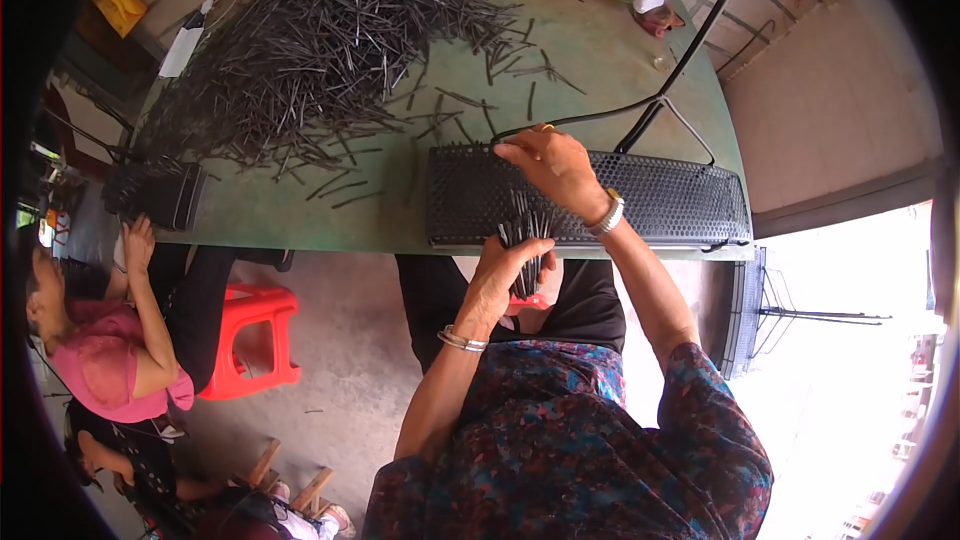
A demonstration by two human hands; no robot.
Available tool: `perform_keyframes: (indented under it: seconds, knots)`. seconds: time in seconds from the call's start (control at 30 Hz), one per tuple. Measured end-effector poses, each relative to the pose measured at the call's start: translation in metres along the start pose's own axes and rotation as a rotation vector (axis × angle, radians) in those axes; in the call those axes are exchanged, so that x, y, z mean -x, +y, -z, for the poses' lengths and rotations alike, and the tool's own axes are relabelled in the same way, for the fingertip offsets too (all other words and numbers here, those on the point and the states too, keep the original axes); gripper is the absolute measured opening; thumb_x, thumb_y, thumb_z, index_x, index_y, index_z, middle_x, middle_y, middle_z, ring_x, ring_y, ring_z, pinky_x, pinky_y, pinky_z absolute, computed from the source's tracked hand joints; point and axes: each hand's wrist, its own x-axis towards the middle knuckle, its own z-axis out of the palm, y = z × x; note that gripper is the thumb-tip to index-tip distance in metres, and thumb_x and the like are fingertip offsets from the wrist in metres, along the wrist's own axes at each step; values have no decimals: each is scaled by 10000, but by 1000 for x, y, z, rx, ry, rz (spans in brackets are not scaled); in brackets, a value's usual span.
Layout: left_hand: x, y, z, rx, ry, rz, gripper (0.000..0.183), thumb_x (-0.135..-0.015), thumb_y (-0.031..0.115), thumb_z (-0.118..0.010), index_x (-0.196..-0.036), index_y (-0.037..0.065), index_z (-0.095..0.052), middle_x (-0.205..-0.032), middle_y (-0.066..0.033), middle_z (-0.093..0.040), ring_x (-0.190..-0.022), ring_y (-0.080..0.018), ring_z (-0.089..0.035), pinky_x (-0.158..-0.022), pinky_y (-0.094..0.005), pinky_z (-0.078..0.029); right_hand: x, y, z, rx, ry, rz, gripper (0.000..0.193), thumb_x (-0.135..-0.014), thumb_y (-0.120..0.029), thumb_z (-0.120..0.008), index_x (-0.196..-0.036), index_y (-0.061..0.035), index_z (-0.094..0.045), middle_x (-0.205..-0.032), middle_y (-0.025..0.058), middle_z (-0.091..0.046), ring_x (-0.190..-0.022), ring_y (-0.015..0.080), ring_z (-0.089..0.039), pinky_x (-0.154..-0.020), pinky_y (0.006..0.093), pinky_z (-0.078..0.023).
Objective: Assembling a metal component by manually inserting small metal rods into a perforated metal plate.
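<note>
A bundle of thin black strips (524, 230) stands gripped in my left hand (494, 278), fingers wrapped round its lower part, at the near edge of the table. My right hand (562, 172) is closed in a pinch over the upper left part of a black perforated panel (660, 202). What those fingertips hold, if anything, is too small to make out. The panel lies along the table's front edge, with a forked black metal rod (655, 106) rising from its far side.
A large heap of black strips (330, 40) covers the far left of the green table (590, 70), with loose ones scattered around. At left, a person in pink (115, 360) works on another dark panel (165, 195). A red stool (255, 340) stands between us.
</note>
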Motion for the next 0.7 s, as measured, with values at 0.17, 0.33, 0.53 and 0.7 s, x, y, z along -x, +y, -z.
perform_keyframes:
  seconds: [0.17, 0.33, 0.53, 0.7]
  knots:
    - [0, -1, 1, -59, 37, -12, 152, -784, 149, -697, -800, 16, -625, -668, -72, -637, -517, -123, -569, -472, -239, -446, 16, -3, 20, -304, -390, -31, 292, -873, -314, -648, -907, -25, -684, -791, 101, -612, -685, 261, -591, -646, 342, -462]
    - [-5, -2, -1, -92, -5, -50, 131, -798, 134, -685, -808, 15, -632, -694, -94, -661, -537, -118, -578, -485, -235, -455, 20, 4, 25, -516, -164, -105, 180, -901, -154, -589, -900, 21, -629, -731, 86, -630, -637, 145, -590, -589, 283, -462]
    - [-6, -1, 1, -21, -22, 13, 133, -806, 130, -678, -845, 12, -631, -705, -111, -666, -540, -122, -588, -479, -240, -467, 8, -3, 12, -434, 302, -188, 118, -924, -88, -548, -910, 23, -586, -725, 81, -656, -573, 121, -630, -534, 239, -471]
    - [-7, -3, -1, 49, 7, 44, 140, -808, 129, -677, -867, 12, -626, -703, -114, -662, -539, -137, -595, -478, -244, -477, 5, 18, -16, -382, 389, -115, 92, -924, -90, -572, -925, 0, -590, -744, 79, -668, -631, 129, -670, -556, 246, -489]
